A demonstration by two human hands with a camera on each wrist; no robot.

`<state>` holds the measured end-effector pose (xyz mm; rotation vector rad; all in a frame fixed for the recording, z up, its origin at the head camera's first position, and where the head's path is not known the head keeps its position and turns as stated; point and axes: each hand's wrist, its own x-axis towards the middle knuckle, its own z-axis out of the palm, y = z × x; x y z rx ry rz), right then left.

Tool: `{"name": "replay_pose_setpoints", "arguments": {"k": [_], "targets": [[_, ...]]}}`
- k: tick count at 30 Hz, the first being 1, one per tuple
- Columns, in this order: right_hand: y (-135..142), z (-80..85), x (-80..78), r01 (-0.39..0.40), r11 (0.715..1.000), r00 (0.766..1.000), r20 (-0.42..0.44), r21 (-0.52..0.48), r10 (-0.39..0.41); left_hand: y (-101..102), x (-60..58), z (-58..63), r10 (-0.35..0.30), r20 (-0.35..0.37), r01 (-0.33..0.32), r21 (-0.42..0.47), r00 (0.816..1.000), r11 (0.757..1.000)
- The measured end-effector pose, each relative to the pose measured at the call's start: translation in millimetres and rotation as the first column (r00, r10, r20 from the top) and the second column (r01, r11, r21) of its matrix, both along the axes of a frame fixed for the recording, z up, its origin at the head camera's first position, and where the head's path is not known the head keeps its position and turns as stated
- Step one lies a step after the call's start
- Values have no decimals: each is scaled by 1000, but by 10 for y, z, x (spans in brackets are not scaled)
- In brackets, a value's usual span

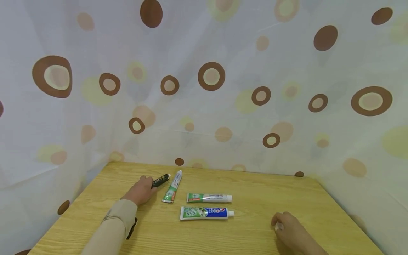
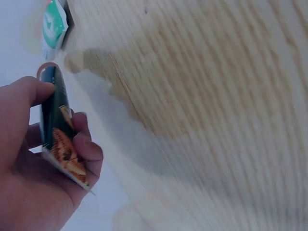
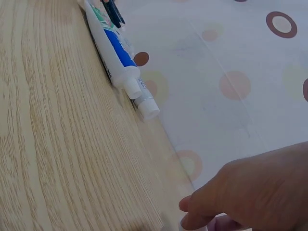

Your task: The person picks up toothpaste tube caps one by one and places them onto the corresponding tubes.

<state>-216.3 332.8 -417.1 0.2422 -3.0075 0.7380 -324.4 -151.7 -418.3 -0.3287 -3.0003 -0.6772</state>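
Note:
On the left side of the wooden table, my left hand point(image 1: 142, 189) grips a dark toothpaste tube point(image 1: 160, 181). In the left wrist view the thumb lies on one side of this tube point(image 2: 60, 125), with fingers curled round the other and its flat end towards the palm. Just right of it lies a green-and-silver toothpaste tube point(image 1: 172, 187), set at a slant. My right hand point(image 1: 288, 228), at the front right, has curled fingers pinching a small whitish object point(image 1: 279, 226); its kind I cannot tell. Most of that object is hidden by the fingers.
A second green-and-silver toothpaste tube point(image 1: 209, 198) lies crosswise mid-table. In front of it is a larger green-and-blue toothpaste tube point(image 1: 205, 213), cap to the right. A white curtain point(image 1: 220, 109) with brown and yellow circles hangs along the back and sides of the table point(image 1: 255, 191).

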Motion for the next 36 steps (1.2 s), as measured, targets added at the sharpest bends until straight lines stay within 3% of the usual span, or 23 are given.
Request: {"name": "replay_pose_setpoints", "arguments": {"k": [3,5,8,10,12,18,25,32,36], "targets": [[8,-6,-3,-21,1000,999,-39,11,21,13,30,11,-4,-17,4,7,1000,1000],[1,-4,-12,-11,1000,1000,-26,-9,11,20,40,15,-38,-53,34,-64,998,997],[-25,9,-23,26,999,1000,-8,-41,-27,32,34,12,-27,-85,21,-68,996,997],[-44,20,-27,48,997,999,-7,-64,-48,45,21,16,-17,-83,14,-35,996,999],[-57,30,-30,65,994,998,-11,-85,-66,64,9,20,16,-74,-12,61,997,998],[-103,62,-35,98,986,995,-18,-132,-101,139,17,65,-27,-153,45,117,988,992],[-133,70,-39,114,985,989,-84,-129,-125,242,28,114,-61,-254,108,177,965,978],[-157,83,-35,95,977,990,-82,-189,-113,329,86,140,-107,-320,192,248,941,949],[-182,95,-36,67,974,991,-97,-214,-90,371,99,162,-138,-387,252,259,911,932]]}}
